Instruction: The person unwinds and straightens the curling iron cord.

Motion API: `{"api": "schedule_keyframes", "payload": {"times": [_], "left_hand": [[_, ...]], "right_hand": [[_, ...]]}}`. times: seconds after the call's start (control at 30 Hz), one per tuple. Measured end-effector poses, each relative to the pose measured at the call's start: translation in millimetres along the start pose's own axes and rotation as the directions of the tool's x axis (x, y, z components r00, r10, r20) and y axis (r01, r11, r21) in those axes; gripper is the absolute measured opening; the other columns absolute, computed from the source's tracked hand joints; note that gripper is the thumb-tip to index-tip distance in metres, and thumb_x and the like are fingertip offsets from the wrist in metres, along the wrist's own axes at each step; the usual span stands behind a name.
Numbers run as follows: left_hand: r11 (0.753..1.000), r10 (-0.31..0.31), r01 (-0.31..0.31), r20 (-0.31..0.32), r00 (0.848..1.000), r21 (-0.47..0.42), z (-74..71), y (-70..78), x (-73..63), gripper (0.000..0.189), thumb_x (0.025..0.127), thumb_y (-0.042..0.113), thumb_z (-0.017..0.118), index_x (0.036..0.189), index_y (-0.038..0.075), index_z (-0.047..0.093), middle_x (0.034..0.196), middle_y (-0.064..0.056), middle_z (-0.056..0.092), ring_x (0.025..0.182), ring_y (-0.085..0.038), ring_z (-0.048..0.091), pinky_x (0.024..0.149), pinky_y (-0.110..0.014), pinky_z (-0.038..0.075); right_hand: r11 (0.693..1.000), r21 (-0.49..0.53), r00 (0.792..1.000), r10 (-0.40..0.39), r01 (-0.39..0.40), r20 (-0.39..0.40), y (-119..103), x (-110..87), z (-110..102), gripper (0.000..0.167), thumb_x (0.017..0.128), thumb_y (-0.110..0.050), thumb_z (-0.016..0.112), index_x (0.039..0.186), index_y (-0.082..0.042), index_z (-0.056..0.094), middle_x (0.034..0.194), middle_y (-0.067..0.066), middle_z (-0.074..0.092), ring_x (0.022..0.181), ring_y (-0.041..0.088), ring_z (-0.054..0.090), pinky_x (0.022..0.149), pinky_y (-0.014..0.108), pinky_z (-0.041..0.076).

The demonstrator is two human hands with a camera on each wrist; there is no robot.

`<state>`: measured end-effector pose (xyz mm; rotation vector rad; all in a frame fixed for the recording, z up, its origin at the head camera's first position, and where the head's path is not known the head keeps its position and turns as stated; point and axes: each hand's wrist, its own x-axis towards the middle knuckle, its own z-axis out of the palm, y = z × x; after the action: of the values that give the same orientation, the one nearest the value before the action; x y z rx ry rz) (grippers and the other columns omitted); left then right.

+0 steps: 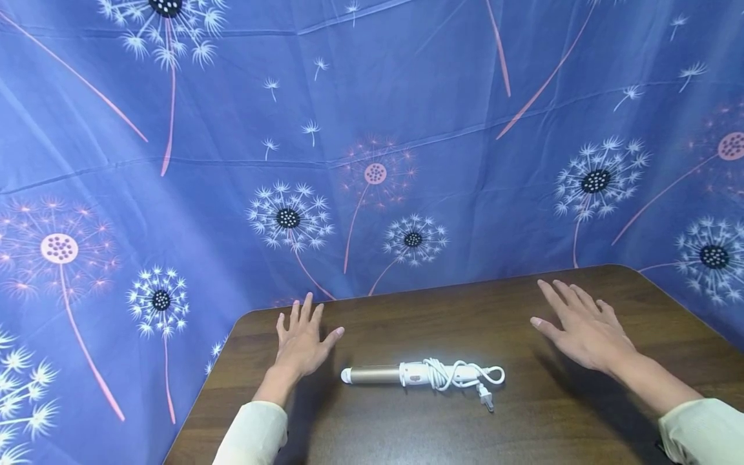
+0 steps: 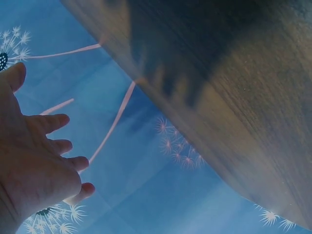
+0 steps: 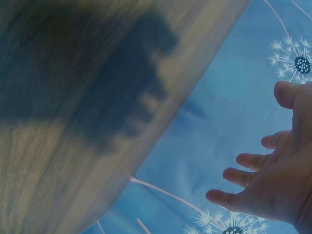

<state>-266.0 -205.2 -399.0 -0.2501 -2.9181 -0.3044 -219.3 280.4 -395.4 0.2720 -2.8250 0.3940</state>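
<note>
A curling iron [image 1: 374,374] with a gold barrel and white handle lies sideways on the brown table. Its white cord [image 1: 444,376] is wound around the handle, and the plug [image 1: 485,397] rests on the tabletop just below. To the left of the barrel tip is my left hand [image 1: 302,345], fingers spread and holding nothing. My right hand [image 1: 589,332] is off to the right of the cord, also with spread fingers and nothing in it. Both wrist views show the left hand [image 2: 39,165] and right hand [image 3: 278,175] raised, their shadows falling on the wood.
The wooden table [image 1: 407,426] has rounded far corners. Behind its back edge hangs a blue cloth [image 1: 465,194] printed with white and pink dandelions, which also runs along the left and right sides.
</note>
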Motion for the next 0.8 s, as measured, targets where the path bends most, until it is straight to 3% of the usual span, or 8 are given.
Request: {"api": "schedule_keyframes", "payload": {"times": [0.3, 0.6, 0.8], "left_hand": [[1.0, 0.031, -0.031, -0.029, 0.999, -0.006, 4.5, 2.5, -0.8, 0.076, 0.09, 0.059, 0.053, 0.147, 0.011, 0.038, 0.159, -0.015, 0.015, 0.145, -0.038, 0.008, 0.109, -0.063, 0.001], [0.993, 0.107, -0.112, -0.12, 0.987, -0.036, 8.2, 10.1, -3.6, 0.067, 0.084, 0.054, 0.065, 0.134, 0.012, 0.053, 0.143, -0.016, 0.04, 0.137, -0.037, 0.03, 0.108, -0.062, 0.008], [0.988, 0.145, -0.151, -0.128, 0.981, -0.043, 8.9, 16.2, -6.1, 0.062, 0.083, 0.052, 0.067, 0.132, 0.016, 0.054, 0.137, -0.015, 0.046, 0.131, -0.034, 0.039, 0.108, -0.062, 0.01]], "right_hand": [[1.0, 0.03, 0.998, -0.003, 0.005, -0.057, -7.4, -3.1, -0.7, 0.074, 0.097, -0.048, 0.048, 0.153, -0.01, 0.018, 0.144, 0.031, 0.033, 0.128, 0.053, 0.031, 0.089, 0.072, 0.025], [0.999, 0.037, 0.998, -0.016, 0.018, -0.061, -12.9, -7.6, -2.6, 0.073, 0.097, -0.043, 0.051, 0.152, -0.007, 0.02, 0.142, 0.031, 0.036, 0.125, 0.053, 0.034, 0.089, 0.073, 0.028], [0.998, 0.054, 0.998, -0.023, 0.026, -0.052, -15.5, -10.3, -3.1, 0.072, 0.097, -0.043, 0.051, 0.152, -0.006, 0.022, 0.142, 0.032, 0.036, 0.124, 0.054, 0.035, 0.091, 0.071, 0.03]]}}
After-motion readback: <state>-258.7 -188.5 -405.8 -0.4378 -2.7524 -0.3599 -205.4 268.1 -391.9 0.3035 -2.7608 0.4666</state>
